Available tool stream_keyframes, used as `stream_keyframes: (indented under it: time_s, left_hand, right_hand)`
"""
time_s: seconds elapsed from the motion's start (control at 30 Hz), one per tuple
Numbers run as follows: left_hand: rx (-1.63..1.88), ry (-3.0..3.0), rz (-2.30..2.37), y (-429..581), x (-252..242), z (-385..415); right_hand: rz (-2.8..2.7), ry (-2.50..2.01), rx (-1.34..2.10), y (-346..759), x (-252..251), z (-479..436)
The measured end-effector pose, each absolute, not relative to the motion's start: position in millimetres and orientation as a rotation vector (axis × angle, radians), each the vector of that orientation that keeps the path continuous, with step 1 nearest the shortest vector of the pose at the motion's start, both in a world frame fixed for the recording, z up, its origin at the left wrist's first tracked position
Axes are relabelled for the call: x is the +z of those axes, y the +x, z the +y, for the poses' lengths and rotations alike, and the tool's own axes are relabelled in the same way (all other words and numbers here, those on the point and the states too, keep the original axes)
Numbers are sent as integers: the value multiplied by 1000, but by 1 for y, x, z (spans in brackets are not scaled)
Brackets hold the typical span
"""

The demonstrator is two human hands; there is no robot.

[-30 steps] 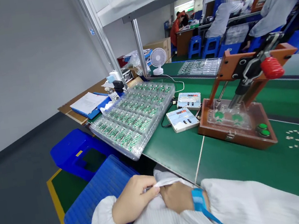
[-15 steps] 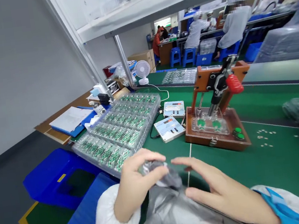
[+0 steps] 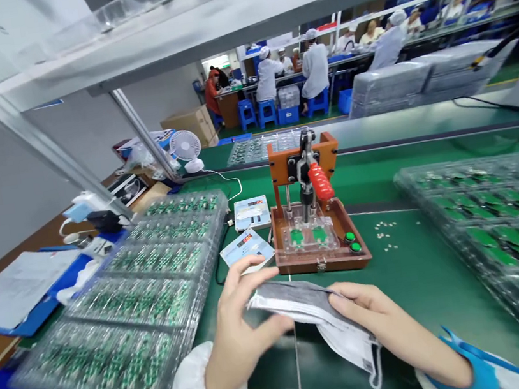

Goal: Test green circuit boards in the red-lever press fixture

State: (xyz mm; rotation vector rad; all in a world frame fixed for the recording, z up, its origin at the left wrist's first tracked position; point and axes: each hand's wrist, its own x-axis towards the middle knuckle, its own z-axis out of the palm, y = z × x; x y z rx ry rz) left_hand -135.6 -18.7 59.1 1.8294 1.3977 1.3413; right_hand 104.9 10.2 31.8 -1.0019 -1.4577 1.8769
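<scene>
A grey-and-white disposable face mask (image 3: pixel 298 298) with a thin ear loop hangs in front of me, above the green table's near edge. My right hand (image 3: pixel 372 307) pinches it between thumb and fingers near its right end. Around the left end of the mask, my left hand (image 3: pixel 243 319) has its thumb and fingers spread apart; whether any finger touches the fabric I cannot tell. Just beyond the hands stands a wooden test fixture (image 3: pixel 321 260) with a red-handled toggle clamp (image 3: pixel 319 181) and green round boards under its clear plate.
Clear trays of green circuit boards lie left (image 3: pixel 127 322) and right (image 3: pixel 501 231). Two small display boxes, one the nearer meter box (image 3: pixel 246 249), sit left of the fixture. Small white pieces (image 3: pixel 385 235) lie to its right. A white fan (image 3: pixel 186 147) stands behind; people work further back.
The view has swung right and the right tray has come into sight. The mask, bunched in my left hand before, is now spread out in my right hand's grip. My left fingers have opened.
</scene>
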Motion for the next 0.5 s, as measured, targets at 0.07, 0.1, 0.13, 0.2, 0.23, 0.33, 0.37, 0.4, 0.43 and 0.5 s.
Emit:
stream_keyframes:
  time_s: [0.07, 0.1, 0.13, 0.2, 0.23, 0.33, 0.37, 0.4, 0.43, 0.5]
  left_hand:
    - [1306, 1968, 1312, -132, 59, -17]
    - [1303, 1969, 1288, -130, 59, -15]
    - [1295, 1936, 1275, -128, 59, -13]
    - [1257, 1822, 1265, -126, 58, -9]
    - [1216, 1775, 1265, -125, 57, -7]
    - [1104, 1712, 1313, -120, 52, -1]
    - [1078, 1708, 1336, -117, 50, 0]
    - [1052, 1712, 1351, -115, 49, 1]
    - [1033, 1719, 1356, -112, 47, 1]
    - [1021, 1722, 1346, -107, 42, 0]
  right_hand:
    - [-1443, -1002, 1902, 107, 29, 15]
    - [-1461, -1009, 1884, 108, 28, 16]
    - [-1487, -1021, 1851, 109, 27, 18]
    - [-1555, -1057, 1763, 112, 26, 18]
    - [-1600, -1080, 1714, 113, 25, 18]
    - [-1754, -1164, 1550, 117, 26, 16]
    - [-1795, -1191, 1516, 118, 26, 14]
    - [-1825, -1220, 1491, 117, 26, 12]
    - [-1852, -1249, 1475, 115, 27, 11]
    - [-1915, -1284, 1455, 111, 28, 7]
